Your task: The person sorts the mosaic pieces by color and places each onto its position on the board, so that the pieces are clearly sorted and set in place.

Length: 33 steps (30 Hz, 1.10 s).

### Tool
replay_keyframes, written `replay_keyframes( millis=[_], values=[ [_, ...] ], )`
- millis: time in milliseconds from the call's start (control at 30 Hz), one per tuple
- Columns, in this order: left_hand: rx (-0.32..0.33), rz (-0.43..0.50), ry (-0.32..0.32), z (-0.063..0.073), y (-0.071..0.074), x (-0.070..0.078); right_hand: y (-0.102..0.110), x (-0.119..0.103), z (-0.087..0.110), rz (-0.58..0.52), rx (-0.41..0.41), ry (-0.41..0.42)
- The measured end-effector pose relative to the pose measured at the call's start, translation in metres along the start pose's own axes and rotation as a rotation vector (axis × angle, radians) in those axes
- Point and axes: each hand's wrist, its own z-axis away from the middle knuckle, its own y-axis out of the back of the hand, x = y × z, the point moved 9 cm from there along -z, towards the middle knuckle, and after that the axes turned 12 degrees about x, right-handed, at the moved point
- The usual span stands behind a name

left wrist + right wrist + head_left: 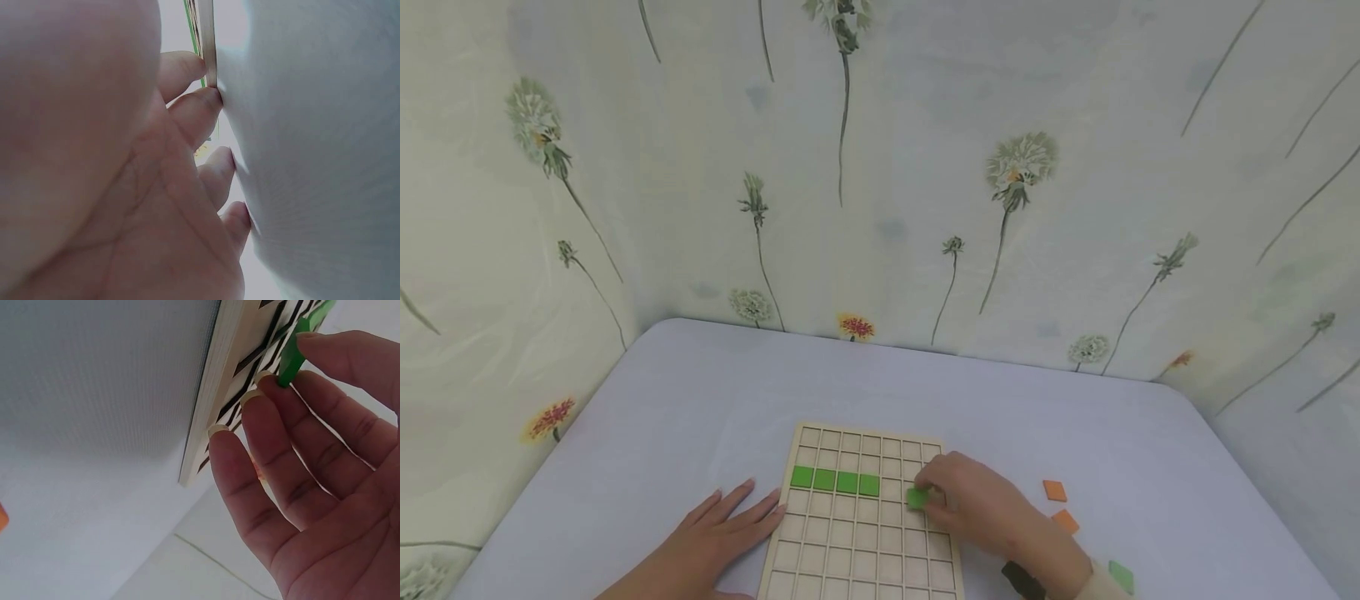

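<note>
A wooden grid board [850, 546] lies on the table, with green square tiles [824, 480] in a row from its left edge. Over the right part of that board, my right hand [977, 508] pinches another green tile [917, 498] between thumb and fingers. The right wrist view shows this tile [292, 359] held edge-on, close over the grid. My left hand [722, 537] lies with fingers spread on the table, its fingertips right at the board's left edge. In the left wrist view, the fingers [199, 112] rest along the white table surface.
Two orange tiles [1055, 491] lie right of the board. A light green tile [1122, 576] is nearer the front, by the right sleeve [1101, 583]. Something dark [1022, 579] shows partly under the right forearm. A flower-patterned curtain [910, 167] rises behind the table [737, 392].
</note>
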Motion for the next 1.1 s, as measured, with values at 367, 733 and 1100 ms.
replay_keyframes(
  millis=[367, 733, 1100],
  values=[
    [0.062, -0.050, -0.060, 0.002, 0.003, 0.004, -0.004, -0.010, -0.002, 0.038, 0.016, 0.108],
    [0.015, -0.003, -0.009, 0.001, 0.001, 0.001, -0.009, -0.013, -0.010, 0.081, 0.026, 0.119],
    [0.020, 0.000, 0.004, 0.001, 0.003, 0.002, -0.013, -0.015, -0.021, 0.080, 0.047, 0.097]
  ],
)
